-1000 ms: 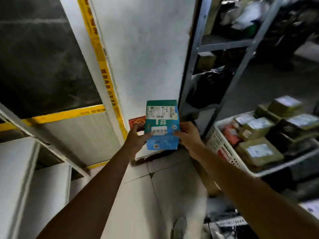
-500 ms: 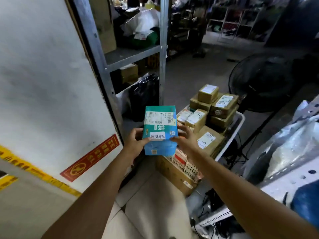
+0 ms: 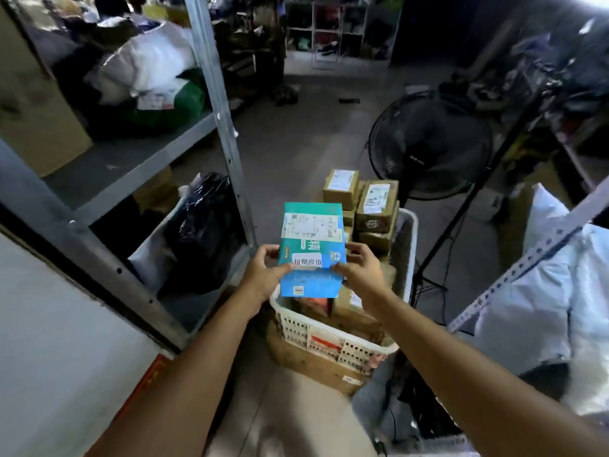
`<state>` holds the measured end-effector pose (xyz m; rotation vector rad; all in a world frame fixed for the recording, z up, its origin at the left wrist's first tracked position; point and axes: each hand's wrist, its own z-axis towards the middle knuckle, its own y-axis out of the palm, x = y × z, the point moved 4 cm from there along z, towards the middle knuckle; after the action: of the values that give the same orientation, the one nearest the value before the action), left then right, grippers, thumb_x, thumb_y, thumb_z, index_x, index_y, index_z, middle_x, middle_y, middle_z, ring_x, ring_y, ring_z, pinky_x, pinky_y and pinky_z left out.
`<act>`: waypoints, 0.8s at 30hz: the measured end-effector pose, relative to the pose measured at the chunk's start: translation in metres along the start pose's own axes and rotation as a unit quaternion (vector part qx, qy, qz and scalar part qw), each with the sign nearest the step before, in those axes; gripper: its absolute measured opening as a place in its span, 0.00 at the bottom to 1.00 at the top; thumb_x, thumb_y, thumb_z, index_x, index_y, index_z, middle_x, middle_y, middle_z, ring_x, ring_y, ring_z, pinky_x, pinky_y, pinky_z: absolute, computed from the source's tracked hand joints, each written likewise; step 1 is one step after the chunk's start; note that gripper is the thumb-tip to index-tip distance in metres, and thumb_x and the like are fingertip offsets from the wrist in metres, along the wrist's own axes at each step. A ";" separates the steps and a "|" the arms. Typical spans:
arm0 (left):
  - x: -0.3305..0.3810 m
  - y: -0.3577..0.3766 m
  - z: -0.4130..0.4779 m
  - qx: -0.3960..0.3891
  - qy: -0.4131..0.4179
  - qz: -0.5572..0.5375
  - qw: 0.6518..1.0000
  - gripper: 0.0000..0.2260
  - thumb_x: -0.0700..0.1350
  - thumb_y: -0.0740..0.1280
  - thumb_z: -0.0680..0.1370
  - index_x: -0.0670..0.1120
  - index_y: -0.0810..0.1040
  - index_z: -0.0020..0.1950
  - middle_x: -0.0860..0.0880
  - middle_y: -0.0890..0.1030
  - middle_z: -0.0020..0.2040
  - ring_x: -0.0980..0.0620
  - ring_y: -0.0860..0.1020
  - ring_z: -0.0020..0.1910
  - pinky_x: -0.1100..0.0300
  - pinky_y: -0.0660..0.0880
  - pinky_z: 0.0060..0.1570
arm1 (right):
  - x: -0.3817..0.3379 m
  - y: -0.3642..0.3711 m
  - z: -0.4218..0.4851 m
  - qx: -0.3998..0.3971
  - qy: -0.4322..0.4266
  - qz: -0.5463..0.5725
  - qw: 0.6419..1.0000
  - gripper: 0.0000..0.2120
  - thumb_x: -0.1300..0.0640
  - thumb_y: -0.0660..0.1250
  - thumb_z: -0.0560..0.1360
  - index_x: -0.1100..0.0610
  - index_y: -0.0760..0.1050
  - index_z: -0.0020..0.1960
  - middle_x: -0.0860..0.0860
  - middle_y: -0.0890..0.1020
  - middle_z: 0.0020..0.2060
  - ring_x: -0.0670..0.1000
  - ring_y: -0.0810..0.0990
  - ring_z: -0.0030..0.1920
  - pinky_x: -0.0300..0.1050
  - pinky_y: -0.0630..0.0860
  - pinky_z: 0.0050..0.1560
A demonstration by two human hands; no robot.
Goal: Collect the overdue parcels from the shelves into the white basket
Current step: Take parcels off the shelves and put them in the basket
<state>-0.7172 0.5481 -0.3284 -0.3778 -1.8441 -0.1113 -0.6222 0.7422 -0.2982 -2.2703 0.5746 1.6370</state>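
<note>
Left hand (image 3: 263,275) and right hand (image 3: 361,275) grip 1 teal parcel (image 3: 311,245) by its side edges just above the white basket (image 3: 336,347), already stacked with brown cardboard parcels (image 3: 375,206); deposit is pending, and the shelves (image 3: 131,166) probably hold more.

Both hands (image 3: 263,275) (image 3: 361,273) hold blue parcel (image 3: 311,249) above white basket (image 3: 342,349).

Teal, white-labelled parcel (image 3: 311,249) upright over the white basket (image 3: 342,352) of stacked brown parcels (image 3: 362,206).
</note>
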 end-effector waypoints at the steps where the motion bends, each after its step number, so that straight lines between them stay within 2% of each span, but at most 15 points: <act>1: 0.003 -0.001 0.015 -0.011 0.006 0.005 1.000 0.16 0.41 0.76 0.72 0.55 0.75 0.52 0.49 0.81 0.56 0.53 0.82 0.50 0.53 0.81 0.46 | 0.000 0.005 0.010 0.016 0.000 0.001 1.000 0.21 0.68 0.71 0.72 0.56 0.71 0.62 0.52 0.81 0.53 0.46 0.82 0.46 0.41 0.80 0.38; 4: 0.021 0.012 0.046 -0.050 0.020 0.015 0.998 0.15 0.37 0.74 0.74 0.49 0.74 0.55 0.49 0.79 0.54 0.56 0.80 0.47 0.55 0.80 0.46 | -0.001 0.001 0.028 0.062 -0.003 0.014 0.998 0.22 0.66 0.73 0.71 0.57 0.72 0.62 0.54 0.81 0.55 0.52 0.82 0.53 0.49 0.81 0.47; 7: 0.032 0.041 0.071 -0.104 0.030 0.046 0.993 0.17 0.36 0.74 0.74 0.45 0.73 0.58 0.46 0.79 0.57 0.50 0.80 0.51 0.51 0.81 0.52 | -0.004 -0.018 0.037 0.108 -0.004 0.040 0.993 0.19 0.66 0.73 0.71 0.57 0.72 0.60 0.54 0.81 0.54 0.52 0.82 0.52 0.45 0.79 0.43; 10: 0.033 0.079 0.088 -0.151 0.006 0.033 0.988 0.17 0.36 0.74 0.73 0.50 0.72 0.55 0.46 0.80 0.58 0.50 0.81 0.51 0.52 0.82 0.46 | -0.004 -0.047 0.042 0.148 -0.010 0.040 0.988 0.19 0.66 0.73 0.72 0.58 0.72 0.60 0.52 0.81 0.52 0.51 0.82 0.51 0.45 0.81 0.42; 12: 0.028 0.108 0.095 -0.181 -0.014 0.021 0.983 0.17 0.35 0.74 0.74 0.50 0.72 0.55 0.48 0.80 0.57 0.50 0.81 0.53 0.52 0.82 0.49 | 0.001 -0.069 0.046 0.181 -0.011 0.035 0.983 0.19 0.66 0.74 0.72 0.58 0.72 0.59 0.52 0.81 0.51 0.52 0.82 0.51 0.44 0.81 0.40; 15: 0.015 0.142 0.105 -0.214 -0.047 0.037 0.975 0.18 0.39 0.77 0.72 0.52 0.72 0.54 0.48 0.81 0.56 0.48 0.82 0.54 0.45 0.82 0.53 | 0.015 -0.101 0.054 0.214 0.002 0.026 0.976 0.17 0.67 0.73 0.72 0.58 0.73 0.58 0.53 0.81 0.52 0.51 0.82 0.49 0.40 0.78 0.36; 18: 0.000 0.171 0.118 -0.223 -0.064 0.048 0.972 0.20 0.41 0.78 0.70 0.52 0.72 0.54 0.46 0.81 0.58 0.47 0.83 0.54 0.41 0.81 0.53 | 0.031 -0.127 0.071 0.229 0.011 0.004 0.973 0.18 0.66 0.74 0.71 0.56 0.74 0.58 0.51 0.81 0.52 0.51 0.82 0.53 0.46 0.81 0.42; 24: -0.034 0.202 0.146 -0.204 -0.084 0.075 0.972 0.23 0.38 0.76 0.72 0.54 0.72 0.62 0.53 0.78 0.59 0.51 0.77 0.61 0.44 0.79 0.58 | 0.064 -0.150 0.108 0.213 0.055 -0.018 0.975 0.17 0.65 0.72 0.73 0.54 0.72 0.58 0.44 0.79 0.50 0.44 0.80 0.47 0.39 0.76 0.35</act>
<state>-0.7782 0.7706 -0.4285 -0.8345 -1.9490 -0.3676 -0.6235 0.9130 -0.3932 -2.0442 0.8168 1.2307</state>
